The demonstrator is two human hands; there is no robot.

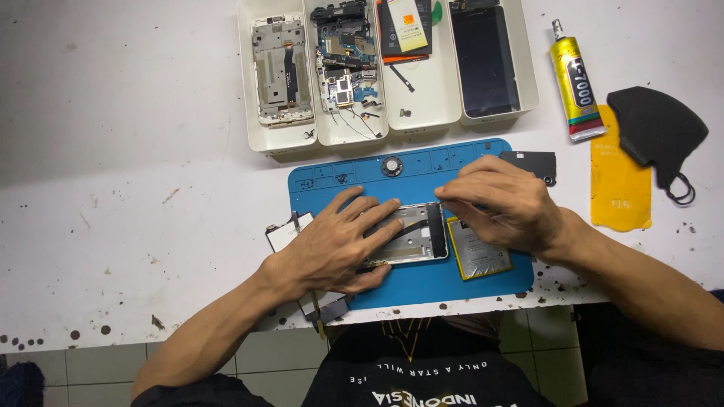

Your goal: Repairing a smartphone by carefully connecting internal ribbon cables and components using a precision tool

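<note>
White desk (113, 151), blue mat (422, 283): left hand (335, 245) flat, open on phone frame (411, 237), right hand (501, 203) fingertips pinching its top edge.

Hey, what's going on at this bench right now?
A person is working on an opened phone frame on a blue repair mat. The left hand presses it flat while the right hand works at its right end, over a flat battery. Four white trays behind hold parts; a glue tube lies to the right.
</note>
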